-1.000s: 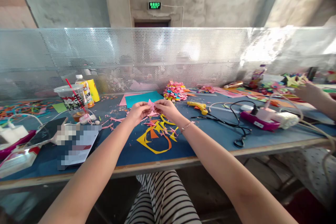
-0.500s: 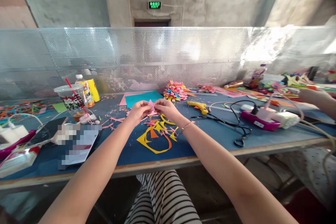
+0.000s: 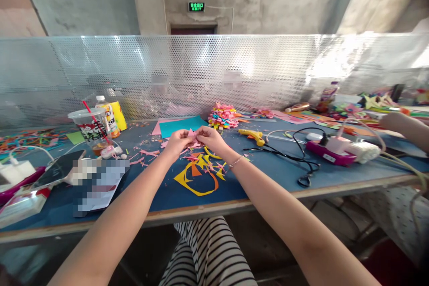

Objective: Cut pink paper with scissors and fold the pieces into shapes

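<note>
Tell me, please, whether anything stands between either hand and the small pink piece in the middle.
Nothing visible stands in the way: the left hand and the right hand both pinch the pink piece directly.

A green exit sign [image 3: 196,7] lights concrete walls [image 3: 268,0].

One head-worn camera is facing forward and down, near a long blue tabletop [image 3: 228,191] and farther from a silver perforated-metal screen [image 3: 201,60], the upper-right corner apparently blurring.
</note>
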A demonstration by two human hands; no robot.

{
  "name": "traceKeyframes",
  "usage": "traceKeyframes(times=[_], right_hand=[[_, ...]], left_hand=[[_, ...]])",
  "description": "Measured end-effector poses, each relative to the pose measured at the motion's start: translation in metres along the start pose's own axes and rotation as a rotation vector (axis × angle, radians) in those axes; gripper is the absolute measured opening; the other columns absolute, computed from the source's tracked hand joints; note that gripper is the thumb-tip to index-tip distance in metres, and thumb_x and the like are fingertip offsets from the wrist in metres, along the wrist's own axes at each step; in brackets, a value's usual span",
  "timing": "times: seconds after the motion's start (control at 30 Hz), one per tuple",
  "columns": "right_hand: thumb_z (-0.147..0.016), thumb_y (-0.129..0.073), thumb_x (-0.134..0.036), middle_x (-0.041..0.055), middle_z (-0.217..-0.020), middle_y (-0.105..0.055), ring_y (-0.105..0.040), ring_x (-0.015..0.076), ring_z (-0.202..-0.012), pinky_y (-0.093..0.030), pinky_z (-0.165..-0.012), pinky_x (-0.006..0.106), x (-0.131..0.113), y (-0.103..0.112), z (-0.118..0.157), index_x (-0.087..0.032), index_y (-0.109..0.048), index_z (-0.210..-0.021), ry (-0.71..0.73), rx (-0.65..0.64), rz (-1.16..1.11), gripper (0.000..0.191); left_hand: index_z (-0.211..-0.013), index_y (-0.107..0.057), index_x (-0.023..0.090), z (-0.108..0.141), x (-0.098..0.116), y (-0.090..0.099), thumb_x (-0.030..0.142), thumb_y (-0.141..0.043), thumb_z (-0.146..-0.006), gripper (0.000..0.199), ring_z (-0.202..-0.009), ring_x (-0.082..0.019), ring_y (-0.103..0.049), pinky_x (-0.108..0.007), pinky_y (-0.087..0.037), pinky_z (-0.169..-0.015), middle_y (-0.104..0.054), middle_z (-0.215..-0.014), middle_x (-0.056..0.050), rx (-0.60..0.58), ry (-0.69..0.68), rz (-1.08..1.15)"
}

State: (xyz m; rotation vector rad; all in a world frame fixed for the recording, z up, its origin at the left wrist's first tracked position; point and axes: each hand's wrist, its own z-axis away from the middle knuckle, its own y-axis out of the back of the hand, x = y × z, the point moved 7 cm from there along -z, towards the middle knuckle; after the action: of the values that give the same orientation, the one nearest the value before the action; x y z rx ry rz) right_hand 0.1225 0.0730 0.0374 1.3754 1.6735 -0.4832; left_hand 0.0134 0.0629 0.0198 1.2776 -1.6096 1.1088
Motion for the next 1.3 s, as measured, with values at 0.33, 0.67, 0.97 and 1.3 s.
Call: traceKeyframes(times=[0.33,0.67,0.97,1.3], right_hand=[[-0.066,-0.047,-0.016,-0.0032,-0.062,-0.049,-0.046,0.0073,-0.054,-0.036,-0.051,0.019,0.001,0.001,0.001,-0.016,-0.049,-0.072,0.113,-0.007,0.211,0.006],[-0.069,-0.044,-0.015,-0.0026,-0.063,-0.048,-0.045,0.0082,-0.056,-0.035,-0.054,0.02,-0.005,-0.002,0.004,-0.016,-0.049,-0.072,0.184,-0.014,0.281,0.006],[-0.07,-0.045,-0.018,-0.0009,-0.068,-0.048,-0.047,0.0091,-0.059,-0.038,-0.054,0.02,-0.011,0.001,0.004,-0.016,-0.048,-0.071,0.174,0.012,0.239,0.003],[-0.067,-0.044,-0.013,-0.0001,-0.066,-0.053,-0.049,0.0104,-0.059,-0.038,-0.053,0.021,0.001,0.004,0.004,-0.017,-0.052,-0.072,0.108,0.098,0.201,0.01]], left_hand=[[-0.069,-0.053,0.012,-0.002,-0.006,0.004,0.025,-0.07,-0.053,0.026,-0.057,-0.01,-0.057,-0.026,-0.047,-0.061,-0.059,-0.063,-0.001,0.002,0.024,-0.049],[-0.064,-0.051,0.013,-0.004,0.004,0.004,0.024,-0.066,-0.054,0.021,-0.051,-0.01,-0.052,-0.024,-0.043,-0.052,-0.055,-0.056,0.001,0.007,-0.048,-0.243],[-0.067,-0.054,0.013,-0.004,0.004,0.001,0.024,-0.068,-0.052,0.024,-0.054,-0.011,-0.055,-0.028,-0.046,-0.06,-0.058,-0.061,-0.001,-0.009,0.067,-0.095],[-0.067,-0.057,0.013,-0.002,0.011,-0.002,0.03,-0.065,-0.057,0.022,-0.059,-0.015,-0.057,-0.028,-0.046,-0.061,-0.059,-0.062,-0.002,-0.006,0.033,-0.265]])
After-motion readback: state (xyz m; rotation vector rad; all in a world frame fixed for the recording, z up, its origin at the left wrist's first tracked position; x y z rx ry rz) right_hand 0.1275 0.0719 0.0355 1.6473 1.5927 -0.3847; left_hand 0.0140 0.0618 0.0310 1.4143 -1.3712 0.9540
